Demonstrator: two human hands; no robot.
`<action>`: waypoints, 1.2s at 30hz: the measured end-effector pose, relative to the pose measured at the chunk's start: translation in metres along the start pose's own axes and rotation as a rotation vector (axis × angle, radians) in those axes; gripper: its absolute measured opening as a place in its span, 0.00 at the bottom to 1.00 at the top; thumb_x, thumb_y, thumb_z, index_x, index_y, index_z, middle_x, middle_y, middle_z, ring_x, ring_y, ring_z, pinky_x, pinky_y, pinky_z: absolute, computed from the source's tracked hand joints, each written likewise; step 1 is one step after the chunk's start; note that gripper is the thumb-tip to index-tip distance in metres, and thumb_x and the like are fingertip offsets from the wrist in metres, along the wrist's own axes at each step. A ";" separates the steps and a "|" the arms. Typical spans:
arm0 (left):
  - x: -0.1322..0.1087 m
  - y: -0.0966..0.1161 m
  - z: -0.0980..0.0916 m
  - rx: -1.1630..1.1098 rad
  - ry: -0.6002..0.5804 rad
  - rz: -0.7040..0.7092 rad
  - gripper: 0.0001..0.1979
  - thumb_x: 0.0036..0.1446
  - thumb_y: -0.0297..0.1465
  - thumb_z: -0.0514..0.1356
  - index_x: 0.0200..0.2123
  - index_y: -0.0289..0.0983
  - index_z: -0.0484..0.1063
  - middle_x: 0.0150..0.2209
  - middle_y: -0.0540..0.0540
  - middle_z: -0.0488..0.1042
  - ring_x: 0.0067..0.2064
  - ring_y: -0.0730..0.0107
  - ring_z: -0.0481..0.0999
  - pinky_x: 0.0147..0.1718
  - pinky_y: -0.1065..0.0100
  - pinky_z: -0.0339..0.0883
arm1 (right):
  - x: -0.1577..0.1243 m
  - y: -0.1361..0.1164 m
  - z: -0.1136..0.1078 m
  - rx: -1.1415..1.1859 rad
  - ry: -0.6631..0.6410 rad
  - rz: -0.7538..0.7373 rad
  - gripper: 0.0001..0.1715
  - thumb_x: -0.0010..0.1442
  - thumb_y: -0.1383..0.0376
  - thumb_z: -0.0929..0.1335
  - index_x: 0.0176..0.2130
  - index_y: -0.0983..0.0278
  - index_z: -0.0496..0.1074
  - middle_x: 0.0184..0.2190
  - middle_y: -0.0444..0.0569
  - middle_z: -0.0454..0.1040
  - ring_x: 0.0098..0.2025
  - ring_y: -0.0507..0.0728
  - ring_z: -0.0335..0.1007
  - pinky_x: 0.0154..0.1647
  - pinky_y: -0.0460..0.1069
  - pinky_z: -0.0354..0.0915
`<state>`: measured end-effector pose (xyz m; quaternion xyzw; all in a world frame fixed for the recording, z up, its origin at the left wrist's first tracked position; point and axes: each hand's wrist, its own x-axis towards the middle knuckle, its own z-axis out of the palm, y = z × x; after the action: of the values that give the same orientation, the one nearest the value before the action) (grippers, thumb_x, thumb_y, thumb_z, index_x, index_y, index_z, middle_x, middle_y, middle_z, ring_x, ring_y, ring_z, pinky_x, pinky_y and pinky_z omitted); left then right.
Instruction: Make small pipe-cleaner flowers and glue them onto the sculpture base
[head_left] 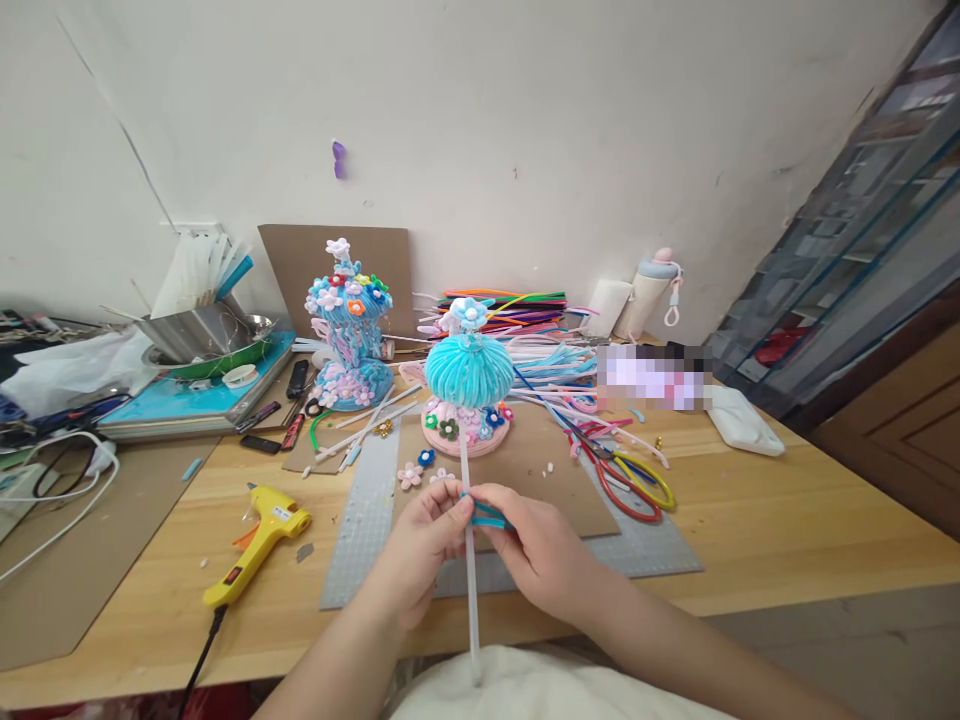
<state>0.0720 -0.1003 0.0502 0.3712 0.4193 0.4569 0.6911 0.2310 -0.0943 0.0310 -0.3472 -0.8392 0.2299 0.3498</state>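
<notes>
My left hand (426, 540) pinches a long translucent white glue stick (472, 600), which stands nearly upright in front of me with its lower end against my clothing. A blue pipe cleaner (490, 519) meets the stick at my fingertips and seems bent around it. The fingers of my right hand (544, 548) are closed on that pipe cleaner, just right of the stick. Behind the stick stands a pipe-cleaner ornament (469, 372) with a blue ribbed dome and a pink base dotted with small flowers. Loose pipe-cleaner flowers (410, 476) lie left of my hands.
A yellow glue gun (259, 545) with a black cord lies at left. Scissors (626, 478) rest at right on a grey cutting mat (660, 555) with cardboard. A taller flowered ornament (349, 320), bundled pipe cleaners (510, 308) and a bottle (646, 290) stand farther back.
</notes>
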 end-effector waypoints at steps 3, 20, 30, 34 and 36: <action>0.000 -0.001 0.000 -0.017 -0.019 -0.026 0.14 0.47 0.38 0.62 0.33 0.35 0.68 0.29 0.50 0.68 0.28 0.78 0.65 0.24 0.76 0.57 | 0.000 0.004 0.001 0.008 0.026 -0.098 0.18 0.60 0.66 0.61 0.51 0.63 0.61 0.42 0.53 0.71 0.44 0.56 0.66 0.44 0.51 0.64; 0.000 -0.007 0.003 -0.051 -0.029 -0.017 0.13 0.46 0.37 0.64 0.31 0.35 0.68 0.29 0.50 0.69 0.27 0.79 0.64 0.25 0.75 0.57 | -0.002 0.011 0.009 -0.134 0.156 -0.152 0.11 0.62 0.65 0.59 0.29 0.64 0.65 0.23 0.45 0.67 0.26 0.51 0.63 0.28 0.45 0.58; 0.000 -0.004 0.005 0.077 0.030 0.069 0.16 0.42 0.38 0.65 0.29 0.35 0.65 0.27 0.51 0.67 0.26 0.78 0.63 0.23 0.76 0.57 | 0.000 -0.003 0.004 -0.055 0.010 0.024 0.10 0.63 0.65 0.57 0.29 0.63 0.59 0.24 0.44 0.64 0.25 0.50 0.58 0.26 0.45 0.52; 0.001 -0.003 0.003 0.082 0.027 0.055 0.17 0.41 0.40 0.65 0.28 0.35 0.65 0.25 0.51 0.66 0.24 0.78 0.62 0.21 0.75 0.56 | 0.002 -0.005 0.002 0.014 -0.028 0.020 0.10 0.63 0.64 0.56 0.31 0.64 0.60 0.26 0.45 0.66 0.27 0.50 0.60 0.28 0.45 0.53; 0.001 -0.004 0.004 0.087 0.035 0.063 0.16 0.42 0.39 0.65 0.29 0.35 0.66 0.26 0.50 0.67 0.25 0.77 0.63 0.22 0.76 0.57 | 0.002 -0.004 0.004 0.087 -0.003 0.028 0.12 0.63 0.64 0.57 0.29 0.64 0.61 0.25 0.45 0.65 0.27 0.50 0.58 0.29 0.45 0.54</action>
<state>0.0768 -0.1011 0.0478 0.4057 0.4390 0.4662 0.6522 0.2252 -0.0959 0.0321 -0.3431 -0.8240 0.2716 0.3599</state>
